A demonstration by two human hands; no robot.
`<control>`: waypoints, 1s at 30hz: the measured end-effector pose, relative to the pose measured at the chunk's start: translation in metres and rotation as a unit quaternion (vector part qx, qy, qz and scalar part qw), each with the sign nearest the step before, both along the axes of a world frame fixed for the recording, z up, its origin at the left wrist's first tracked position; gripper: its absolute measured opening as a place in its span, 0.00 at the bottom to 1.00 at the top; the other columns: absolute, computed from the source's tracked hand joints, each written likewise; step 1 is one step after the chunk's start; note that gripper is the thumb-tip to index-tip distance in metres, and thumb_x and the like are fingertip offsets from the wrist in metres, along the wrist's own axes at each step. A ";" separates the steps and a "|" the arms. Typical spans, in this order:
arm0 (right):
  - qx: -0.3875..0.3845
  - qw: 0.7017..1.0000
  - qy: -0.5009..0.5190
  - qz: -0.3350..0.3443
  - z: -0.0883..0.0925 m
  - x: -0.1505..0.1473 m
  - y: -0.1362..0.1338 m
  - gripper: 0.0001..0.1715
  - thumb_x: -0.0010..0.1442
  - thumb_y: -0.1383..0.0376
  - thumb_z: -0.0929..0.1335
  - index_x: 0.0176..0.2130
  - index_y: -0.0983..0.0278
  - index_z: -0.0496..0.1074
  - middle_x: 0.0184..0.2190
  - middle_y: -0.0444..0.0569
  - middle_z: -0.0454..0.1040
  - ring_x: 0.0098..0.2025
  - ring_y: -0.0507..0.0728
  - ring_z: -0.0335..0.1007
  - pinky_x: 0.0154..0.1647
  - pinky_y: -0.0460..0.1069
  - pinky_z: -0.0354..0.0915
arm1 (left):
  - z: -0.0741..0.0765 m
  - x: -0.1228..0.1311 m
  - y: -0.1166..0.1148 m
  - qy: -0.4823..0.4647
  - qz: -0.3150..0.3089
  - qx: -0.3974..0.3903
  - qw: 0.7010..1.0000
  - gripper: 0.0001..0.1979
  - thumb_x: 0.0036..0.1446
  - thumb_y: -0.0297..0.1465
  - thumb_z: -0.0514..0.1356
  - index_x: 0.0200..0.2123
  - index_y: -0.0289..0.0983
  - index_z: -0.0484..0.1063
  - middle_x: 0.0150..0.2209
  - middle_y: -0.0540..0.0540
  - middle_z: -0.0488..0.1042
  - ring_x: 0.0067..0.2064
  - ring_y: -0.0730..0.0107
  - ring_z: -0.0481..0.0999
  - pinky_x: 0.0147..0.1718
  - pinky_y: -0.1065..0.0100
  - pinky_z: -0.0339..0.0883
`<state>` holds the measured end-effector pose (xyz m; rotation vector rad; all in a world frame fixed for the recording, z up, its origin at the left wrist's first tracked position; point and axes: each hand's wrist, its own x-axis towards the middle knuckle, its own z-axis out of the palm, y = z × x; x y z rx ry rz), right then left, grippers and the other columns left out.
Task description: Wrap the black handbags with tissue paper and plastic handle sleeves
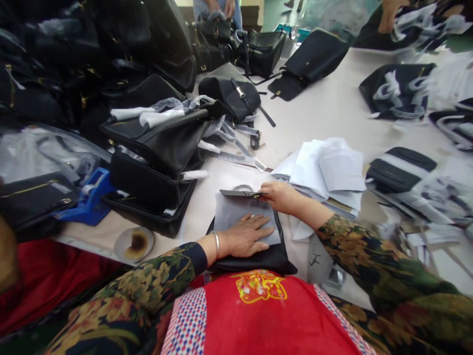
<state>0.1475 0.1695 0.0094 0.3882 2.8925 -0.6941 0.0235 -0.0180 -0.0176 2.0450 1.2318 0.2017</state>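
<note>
Close in front of me on the table lies a black bag [273, 261]. A sheet of white, thin paper [227, 212] covers part of its front. My left hand [246, 235] rests flat on the paper with its fingers spread, pressing it against the bag. At the bag's far edge, my right hand [281, 197] pinches the end of the dark flap [238, 194], which is lifted and seen nearly edge-on. The right fingertips are partly hidden behind the flap.
Black bags [162, 148] with wrapped handles pile up at left. A blue tape dispenser [90, 197] and a small round dish [133, 244] stand nearby. White paper sheets [325, 167] are stacked at right. Other people's hands [391, 15] handle bags across the table.
</note>
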 end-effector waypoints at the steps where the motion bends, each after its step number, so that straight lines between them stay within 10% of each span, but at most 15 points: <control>1: 0.005 1.000 -0.012 0.012 -0.001 0.003 -0.007 0.15 0.66 0.66 0.64 0.45 0.64 0.78 0.39 0.53 0.77 0.42 0.58 0.74 0.43 0.49 0.64 | 0.000 0.000 0.001 -0.001 -0.002 0.000 1.000 0.30 0.68 0.47 0.47 0.68 0.40 0.56 0.72 0.35 0.49 0.72 0.46 0.49 0.66 0.40 0.46; 7: 0.052 0.998 -0.042 -0.018 -0.014 0.012 -0.051 0.31 0.61 0.65 0.68 0.63 0.64 0.65 0.44 0.55 0.76 0.43 0.60 0.73 0.42 0.50 0.64 | -0.007 0.002 0.001 -0.013 0.015 0.028 0.999 0.28 0.66 0.46 0.52 0.65 0.41 0.64 0.68 0.37 0.59 0.68 0.44 0.57 0.66 0.44 0.50; 17: -0.067 0.987 0.114 -0.091 -0.041 0.019 -0.049 0.13 0.67 0.65 0.63 0.45 0.63 0.76 0.39 0.52 0.78 0.41 0.58 0.74 0.45 0.51 0.69 | -0.021 -0.013 0.000 -0.182 0.183 0.139 0.956 0.17 0.67 0.30 0.51 0.54 0.34 0.72 0.53 0.38 0.76 0.55 0.61 0.74 0.56 0.61 0.68; 22: -0.079 0.978 0.154 -0.117 -0.046 0.025 -0.050 0.17 0.66 0.65 0.65 0.53 0.61 0.72 0.44 0.51 0.78 0.46 0.59 0.75 0.49 0.52 0.69 | -0.025 -0.029 -0.003 0.012 0.178 0.201 0.963 0.11 0.65 0.29 0.54 0.41 0.34 0.77 0.41 0.38 0.79 0.47 0.54 0.76 0.50 0.51 0.68; 30: -0.068 0.983 0.159 -0.054 -0.037 0.031 -0.050 0.14 0.68 0.65 0.63 0.50 0.60 0.74 0.33 0.48 0.70 0.34 0.55 0.70 0.36 0.48 0.67 | -0.026 -0.042 -0.018 0.111 0.131 0.239 0.956 0.28 0.55 0.44 0.66 0.57 0.38 0.72 0.59 0.38 0.71 0.62 0.45 0.63 0.65 0.44 0.48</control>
